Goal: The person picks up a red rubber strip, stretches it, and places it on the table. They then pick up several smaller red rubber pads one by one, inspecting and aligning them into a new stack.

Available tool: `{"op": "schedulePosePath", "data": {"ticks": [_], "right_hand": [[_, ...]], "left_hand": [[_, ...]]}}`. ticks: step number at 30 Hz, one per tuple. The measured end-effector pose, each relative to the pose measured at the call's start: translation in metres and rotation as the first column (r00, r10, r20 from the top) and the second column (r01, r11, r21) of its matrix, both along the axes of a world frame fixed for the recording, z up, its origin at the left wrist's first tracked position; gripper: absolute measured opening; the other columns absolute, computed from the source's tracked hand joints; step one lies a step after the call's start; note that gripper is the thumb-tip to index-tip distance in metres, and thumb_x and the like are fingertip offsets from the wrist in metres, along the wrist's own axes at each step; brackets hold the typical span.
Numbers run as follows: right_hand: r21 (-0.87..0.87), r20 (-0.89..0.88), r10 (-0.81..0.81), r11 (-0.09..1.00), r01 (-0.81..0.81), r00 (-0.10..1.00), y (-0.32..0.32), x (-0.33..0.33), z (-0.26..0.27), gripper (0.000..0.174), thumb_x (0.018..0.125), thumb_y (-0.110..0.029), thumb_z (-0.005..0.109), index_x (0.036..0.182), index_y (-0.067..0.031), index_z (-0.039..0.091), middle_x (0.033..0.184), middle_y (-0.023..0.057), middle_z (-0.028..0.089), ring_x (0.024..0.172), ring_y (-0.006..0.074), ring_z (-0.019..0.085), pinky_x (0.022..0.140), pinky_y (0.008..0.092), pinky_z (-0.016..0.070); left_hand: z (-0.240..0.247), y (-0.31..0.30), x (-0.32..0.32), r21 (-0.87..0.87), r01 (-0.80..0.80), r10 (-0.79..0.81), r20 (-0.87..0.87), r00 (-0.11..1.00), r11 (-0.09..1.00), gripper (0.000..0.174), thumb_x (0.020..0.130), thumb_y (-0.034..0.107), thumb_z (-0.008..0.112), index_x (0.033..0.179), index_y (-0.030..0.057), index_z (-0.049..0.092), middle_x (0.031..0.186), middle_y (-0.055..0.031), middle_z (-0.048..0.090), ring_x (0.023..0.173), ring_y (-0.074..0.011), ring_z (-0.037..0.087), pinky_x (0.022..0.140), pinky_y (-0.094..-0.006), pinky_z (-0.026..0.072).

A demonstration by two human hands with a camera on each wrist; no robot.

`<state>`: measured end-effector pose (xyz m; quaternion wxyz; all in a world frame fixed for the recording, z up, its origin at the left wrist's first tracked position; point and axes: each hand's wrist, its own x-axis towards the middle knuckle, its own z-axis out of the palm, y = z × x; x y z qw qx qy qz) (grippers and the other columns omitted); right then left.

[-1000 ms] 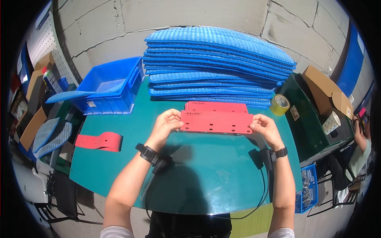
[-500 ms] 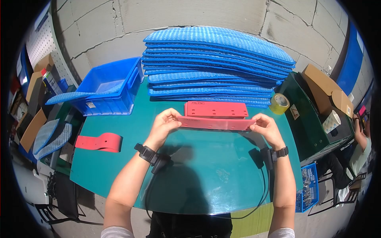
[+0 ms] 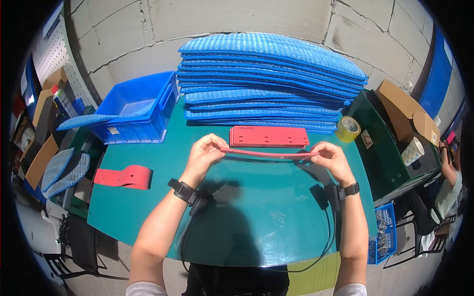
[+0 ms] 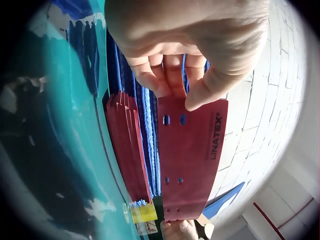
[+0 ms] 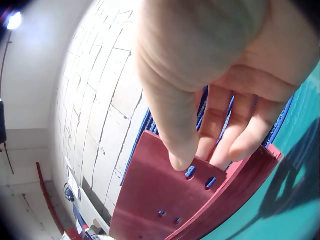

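Note:
A red rubber strip (image 3: 269,154) with oval holes is stretched between both hands, seen nearly edge-on in the head view and sagging slightly. The left hand (image 3: 203,153) pinches one end between thumb and fingers; LINATEX lettering shows near that end in the left wrist view. At the other end, the right hand (image 3: 332,160) pinches the strip, its thumb beside an oval hole in the right wrist view. Just behind the held strip, a stack of similar red strips (image 3: 269,136) lies on the green table (image 3: 266,212).
Blue striped pads (image 3: 271,74) are piled at the back. A blue bin (image 3: 128,130) with a pad across it stands left, near a folded red strip (image 3: 123,176). Yellow tape (image 3: 348,129) sits right, beside a dark green box (image 3: 390,163) and a paper cup (image 3: 412,152).
The held strip has tilted from showing its lettered, holed face to nearly edge-on, uncovering more of the stack behind. Both hands keep their pinch and have barely moved.

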<state>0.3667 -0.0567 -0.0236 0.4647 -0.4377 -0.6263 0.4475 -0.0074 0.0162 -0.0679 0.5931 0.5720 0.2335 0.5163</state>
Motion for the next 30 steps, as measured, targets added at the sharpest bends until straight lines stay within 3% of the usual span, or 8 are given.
{"op": "schedulePosePath", "data": {"ticks": [3,5,8,16,30], "right_hand": [[-0.033,-0.019,-0.022,0.999,0.021,1.000,0.000,0.000,0.000,0.015,0.082,0.000,0.069,0.095,-0.0015,0.063,0.091,0.0030,0.065,0.083,0.0104,0.062,0.079,0.0258,0.0504],[-0.063,-0.041,-0.040,0.997,0.038,0.998,0.000,0.001,-0.001,0.016,0.082,0.000,0.069,0.096,-0.0015,0.063,0.090,0.0024,0.065,0.082,0.0097,0.062,0.078,0.0251,0.0505],[-0.062,-0.020,-0.039,0.997,0.037,0.999,0.001,0.002,0.000,0.017,0.082,0.000,0.069,0.098,-0.0013,0.063,0.089,0.0017,0.065,0.080,0.0083,0.061,0.075,0.0235,0.0501],[-0.080,-0.056,-0.029,0.996,0.025,0.998,0.000,-0.001,0.002,0.026,0.083,0.001,0.068,0.108,0.0003,0.060,0.087,0.0017,0.064,0.078,0.0083,0.061,0.072,0.0238,0.0505],[-0.088,-0.043,-0.030,0.996,0.027,0.999,0.001,-0.001,-0.001,0.017,0.086,-0.004,0.067,0.101,0.0005,0.062,0.086,0.0041,0.067,0.075,0.0100,0.063,0.068,0.0239,0.0505]], "left_hand": [[0.003,-0.003,0.000,-0.029,-0.024,0.024,-0.008,1.000,0.999,0.014,0.080,-0.005,0.061,0.089,0.0051,0.057,0.093,-0.0030,0.063,0.078,-0.0065,0.057,0.068,-0.0210,0.0461],[0.012,-0.010,0.001,-0.153,-0.008,0.003,-0.029,1.000,0.988,0.014,0.080,-0.003,0.063,0.090,0.0055,0.056,0.088,-0.0037,0.064,0.080,-0.0099,0.059,0.073,-0.0238,0.0455],[0.005,-0.005,0.000,-0.128,-0.004,-0.001,-0.037,0.999,0.992,0.014,0.082,-0.002,0.063,0.092,0.0060,0.057,0.088,-0.0016,0.063,0.080,-0.0081,0.061,0.071,-0.0233,0.0493],[0.006,-0.005,0.000,-0.157,0.005,-0.009,-0.024,1.000,0.988,0.014,0.081,-0.001,0.063,0.093,0.0050,0.057,0.087,-0.0028,0.063,0.075,-0.0085,0.059,0.067,-0.0233,0.0480],[0.003,-0.004,0.001,-0.173,0.028,-0.029,0.000,1.000,0.985,0.016,0.080,-0.001,0.061,0.094,0.0051,0.056,0.085,-0.0026,0.063,0.075,-0.0095,0.059,0.066,-0.0247,0.0466]]}}
